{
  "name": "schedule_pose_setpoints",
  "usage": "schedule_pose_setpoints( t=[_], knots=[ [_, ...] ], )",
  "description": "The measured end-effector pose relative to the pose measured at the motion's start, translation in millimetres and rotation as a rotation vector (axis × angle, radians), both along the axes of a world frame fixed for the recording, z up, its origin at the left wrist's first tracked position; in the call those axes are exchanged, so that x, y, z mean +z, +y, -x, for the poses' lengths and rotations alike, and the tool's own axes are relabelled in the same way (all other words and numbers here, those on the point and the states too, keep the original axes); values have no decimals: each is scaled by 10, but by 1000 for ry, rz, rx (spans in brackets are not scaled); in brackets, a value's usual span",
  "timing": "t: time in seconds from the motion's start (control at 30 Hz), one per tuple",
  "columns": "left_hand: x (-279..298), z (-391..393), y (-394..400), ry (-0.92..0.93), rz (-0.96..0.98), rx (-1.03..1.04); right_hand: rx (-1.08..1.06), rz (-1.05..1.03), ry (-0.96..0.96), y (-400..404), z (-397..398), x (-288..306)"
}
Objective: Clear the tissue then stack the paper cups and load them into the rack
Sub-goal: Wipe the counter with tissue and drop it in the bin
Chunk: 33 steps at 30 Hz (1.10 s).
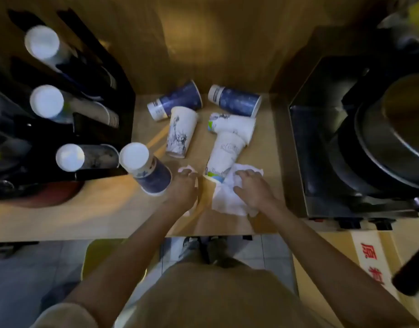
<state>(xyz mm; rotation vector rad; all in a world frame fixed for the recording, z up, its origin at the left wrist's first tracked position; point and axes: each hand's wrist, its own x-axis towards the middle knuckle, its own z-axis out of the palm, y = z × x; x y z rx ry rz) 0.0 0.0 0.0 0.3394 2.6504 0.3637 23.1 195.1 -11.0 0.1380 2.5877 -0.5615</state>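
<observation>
Pressing flat, the right hand (252, 188) lies open on the crumpled white tissue (227, 200) on the wooden desk (109, 214), beside the rim of a fallen white paper cup (223, 157) whose long axis runs away from the person. The left hand (183, 185) covers a smaller pinkish tissue scrap (187, 168); its grip is unclear.
</observation>
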Motion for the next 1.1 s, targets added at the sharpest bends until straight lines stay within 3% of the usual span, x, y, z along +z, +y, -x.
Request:
schedule_pose_setpoints(
  t=[0.13,0.23,0.43,0.57,0.7,0.8,0.87,1.1],
  knots=[
    [-339,-179,-91,47,79,-11,75,-143,37,-99,-159,-211],
    [-513,-290,-165,21,126,10,144,-205,170,-147,-281,-394],
    [-528,-452,-326,262,101,-7,334,-63,233,-333,-357,-366],
    [-560,-607,-543,162,13,51,450,-21,190,-611,-307,-266],
    [-481,-765,-828,-39,-328,379,320,225,-151,-1006,-330,-260],
    [-451,-962,-1123,-173,-472,640,172,438,-199,-1401,-426,-208],
    [-433,-1139,-1378,-164,-575,777,95,508,-236,-1685,-527,-209],
    [-798,-1790,-2467,-140,-370,911,44,571,-223,-2639,-1003,-576]
  ],
)
